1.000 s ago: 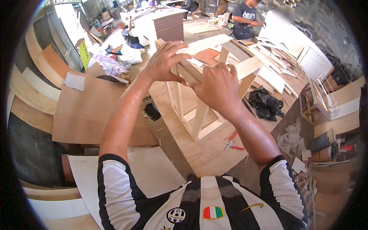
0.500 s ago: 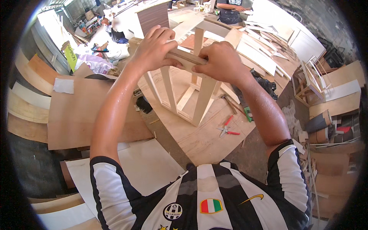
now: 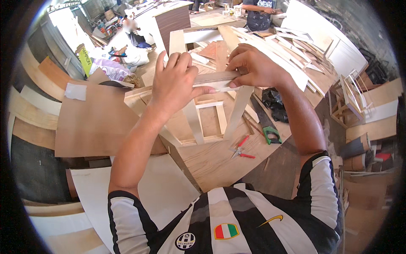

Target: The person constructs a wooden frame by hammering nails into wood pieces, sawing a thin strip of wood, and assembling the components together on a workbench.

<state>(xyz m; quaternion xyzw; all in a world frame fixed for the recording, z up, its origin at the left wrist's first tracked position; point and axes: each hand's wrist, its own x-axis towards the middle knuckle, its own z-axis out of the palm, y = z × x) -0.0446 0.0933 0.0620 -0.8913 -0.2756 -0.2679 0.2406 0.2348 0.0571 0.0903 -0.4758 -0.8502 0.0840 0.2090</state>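
The open, tapering frame of pale wooden strips [image 3: 192, 122] stands directly under the fingers, its lower bars apparently resting on the light-brown plywood worktop [image 3: 220, 169]. Its near top rail [image 3: 207, 80] lies at the fingertips. The right hand [image 3: 256, 67] grasps that rail toward its right end, fingers curled over the top and thumb against the near face. The left hand [image 3: 173, 84] lies across the rail, thumb stretched along the near face toward the right thumb; its other fingers point up and away, fairly straight, and I cannot tell how firmly they press behind the wood.

The frame looks light for its bulk and stiff along each strip, while the joints are probably the weak spots and could rack if twisted. The bare wood should grip well, not slip. The rail, with a hand near each end, seems the best hold; the slim legs below the fingers look less sure.

The held rail's long axis runs crosswise, left to right, rising slightly toward the right fingers. From beneath it the near legs slant down toward the person. Beyond the fingers, the far top bar [image 3: 201, 28] also lies crosswise.
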